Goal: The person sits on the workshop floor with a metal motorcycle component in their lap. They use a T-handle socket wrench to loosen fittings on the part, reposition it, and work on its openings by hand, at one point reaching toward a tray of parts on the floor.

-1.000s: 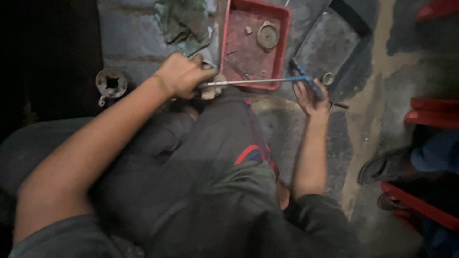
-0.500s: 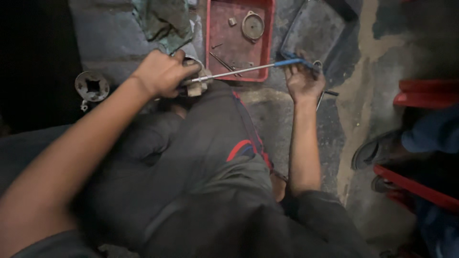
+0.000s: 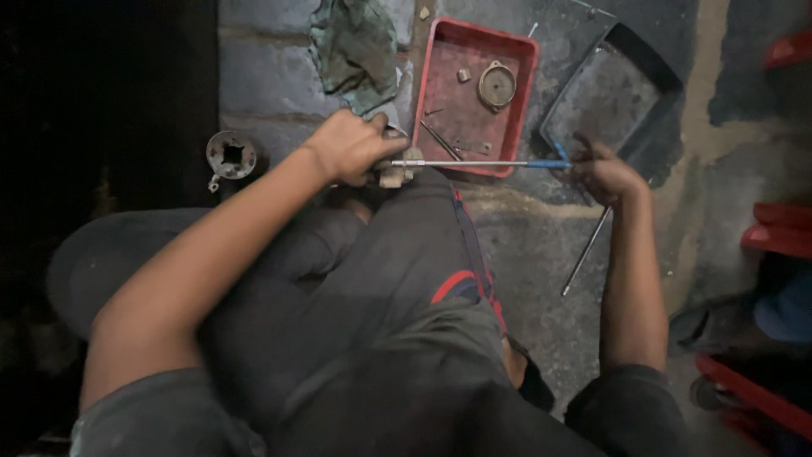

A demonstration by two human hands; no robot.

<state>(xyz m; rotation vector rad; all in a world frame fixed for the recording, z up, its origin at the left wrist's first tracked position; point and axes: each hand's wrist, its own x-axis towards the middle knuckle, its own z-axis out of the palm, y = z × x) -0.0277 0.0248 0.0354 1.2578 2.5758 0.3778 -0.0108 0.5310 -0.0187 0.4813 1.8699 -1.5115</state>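
My left hand (image 3: pixel 351 145) grips a small pale metal part (image 3: pixel 396 173) just above my knee. My right hand (image 3: pixel 607 173) holds the blue handle of a long screwdriver (image 3: pixel 482 163); its shaft runs level to the left and its tip meets the part in my left hand. The shaft crosses the near edge of a red plastic tray (image 3: pixel 524 51). A round metal ring-shaped part (image 3: pixel 496 85) and some small bits lie in the tray.
A dark metal tray (image 3: pixel 651 72) lies right of the red one. A thin steel rod (image 3: pixel 585 250) lies on the concrete floor under my right wrist. A grimy rag (image 3: pixel 353 46) sits at top left, a round toothed metal piece (image 3: pixel 230 156) at left. Red frames stand at right.
The view has shifted, so everything sits a little lower in the picture. Both hands keep their hold; the screwdriver now lies level instead of tilted.
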